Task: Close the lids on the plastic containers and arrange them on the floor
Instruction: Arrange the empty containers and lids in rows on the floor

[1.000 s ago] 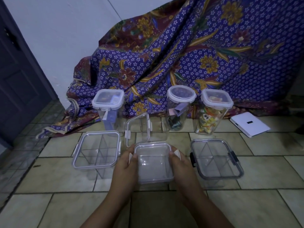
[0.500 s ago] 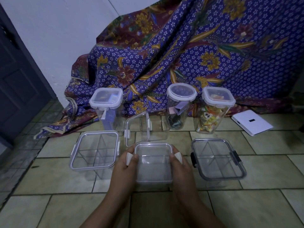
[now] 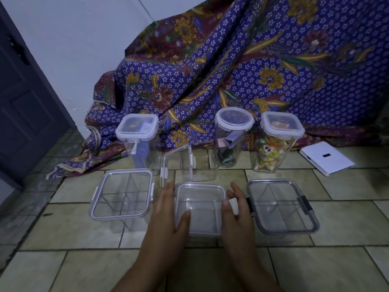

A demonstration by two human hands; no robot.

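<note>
A clear square container (image 3: 200,209) with its lid on sits on the tiled floor in front of me. My left hand (image 3: 168,216) lies flat against its left side, thumb on the lid, and hides the left clip. My right hand (image 3: 235,216) holds its right side, with the white right clip (image 3: 233,205) sticking out between thumb and fingers. To the left stands a lidded divided container (image 3: 120,197) with white clips, to the right one with dark clips (image 3: 282,207). Behind stands a clear container with its lid raised (image 3: 179,163).
Three tall lidded jars line the back: a square one (image 3: 136,133), a round one (image 3: 233,123) and a square one with colourful packets (image 3: 282,128). A patterned cloth (image 3: 231,70) hangs behind them. A flat white box (image 3: 326,158) lies at the right, and a dark door (image 3: 25,106) is at the left.
The left clip stood up beside my left thumb before; now my left hand has spread flat over it. My right fingers have opened out around the right clip.
</note>
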